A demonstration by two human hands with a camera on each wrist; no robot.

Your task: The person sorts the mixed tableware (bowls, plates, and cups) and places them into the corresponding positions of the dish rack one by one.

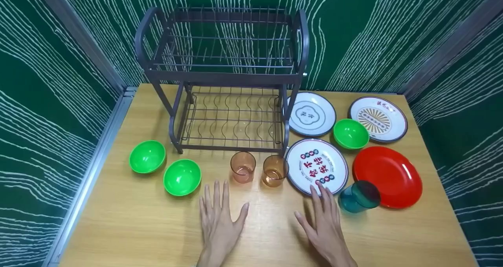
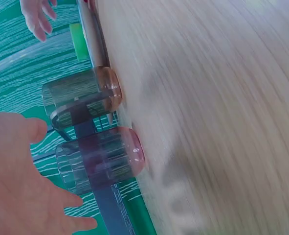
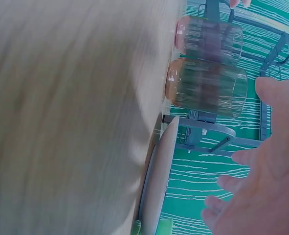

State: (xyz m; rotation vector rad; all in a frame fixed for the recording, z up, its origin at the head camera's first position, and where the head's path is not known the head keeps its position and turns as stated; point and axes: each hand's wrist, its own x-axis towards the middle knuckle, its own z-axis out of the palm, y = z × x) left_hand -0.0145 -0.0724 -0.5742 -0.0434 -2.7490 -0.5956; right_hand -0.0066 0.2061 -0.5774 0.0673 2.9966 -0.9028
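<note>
My left hand (image 1: 221, 225) is held over the front of the table, fingers spread and holding nothing. Just beyond its fingertips stand a pink glass (image 1: 243, 168) and, to the left, a green bowl (image 1: 182, 177). An amber glass (image 1: 274, 171) is beside the pink one; both appear sideways in the left wrist view. My right hand (image 1: 324, 227) is also spread and holds nothing. Its fingertips overlap the near rim of a white plate with red characters (image 1: 314, 163) in the head view. A teal glass (image 1: 358, 197) stands right of that hand.
A dark two-tier dish rack (image 1: 232, 78) stands at the back. Another green bowl (image 1: 147, 157) lies far left. On the right are a red plate (image 1: 387, 176), a third green bowl (image 1: 351, 134), a plate with a sunburst (image 1: 387, 130) and a grey-patterned plate (image 1: 314, 106). Green walls enclose the table.
</note>
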